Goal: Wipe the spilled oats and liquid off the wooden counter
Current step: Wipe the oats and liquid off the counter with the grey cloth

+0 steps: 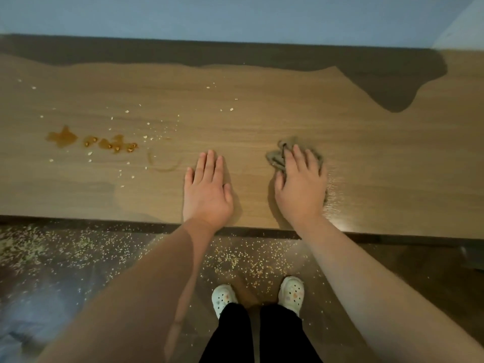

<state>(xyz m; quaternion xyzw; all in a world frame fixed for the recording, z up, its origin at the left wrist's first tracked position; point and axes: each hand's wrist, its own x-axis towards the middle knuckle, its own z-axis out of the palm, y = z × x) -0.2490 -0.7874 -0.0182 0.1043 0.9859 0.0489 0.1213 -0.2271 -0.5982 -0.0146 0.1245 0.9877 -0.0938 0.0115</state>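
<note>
Two bare hands lay on a wooden worktop (262, 113) that filled the middle of the frame. The left hand (207, 189) rested flat on the bare wood near the front edge, its fingers (209, 163) straight and close together, holding nothing. The right hand (301, 187), just to its right, pressed down on a crumpled grey cloth (276, 157), fingers straight and slightly spread over it. The cloth showed beyond the fingertips and along the hand's right side.

Amber liquid (62, 137) sat in a row of small puddles at centre left of the frame, well apart from both hands. A thin curved smear (163, 167) lay between the puddles and the left hand. Oats (231, 109) were scattered across the left half of the worktop, around and above the puddles.

Many more grains (235, 260) dotted the floor (78, 284) below the worktop's front edge, in the lower part of the frame. Some lay near a pair of white clogs (224, 297) at bottom centre. A pale blue wall (235, 17) ran along the top.
</note>
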